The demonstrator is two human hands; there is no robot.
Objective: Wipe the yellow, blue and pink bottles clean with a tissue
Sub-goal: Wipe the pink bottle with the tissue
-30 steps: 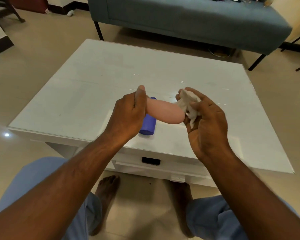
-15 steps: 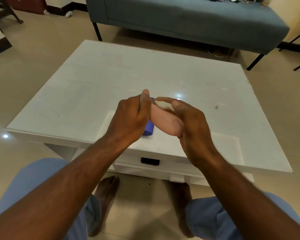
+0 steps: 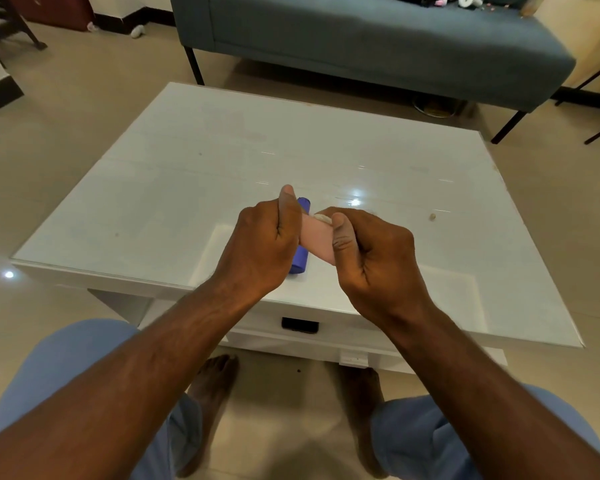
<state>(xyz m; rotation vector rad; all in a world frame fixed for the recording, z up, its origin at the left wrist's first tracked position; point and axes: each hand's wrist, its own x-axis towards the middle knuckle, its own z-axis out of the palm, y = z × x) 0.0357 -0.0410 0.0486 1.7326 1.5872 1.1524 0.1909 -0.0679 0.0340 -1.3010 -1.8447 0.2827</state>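
1. The left hand (image 3: 262, 244) is curled round one end of the pink bottle (image 3: 317, 239), thumb pointing up along it, and holds it above the table (image 3: 160, 188).
2. The right hand (image 3: 371, 251) is wrapped round the other end of the pink bottle, fingers curled and thumb laid across its near side.
3. The tissue (image 3: 323, 217) sits pressed between the right hand's fingers and the bottle; only a small white edge shows at the top.
4. Only the middle stretch of the pink bottle shows between the two hands, which are close together.
5. The blue bottle (image 3: 300, 261) lies on its side on the table, directly beneath the hands and largely hidden by the left one; its far end peeks out by the left thumb.
6. A small brownish speck (image 3: 432, 217) rests on the table, well to the right of the hands.
7. A grey sofa (image 3: 361, 39) stands beyond the table.
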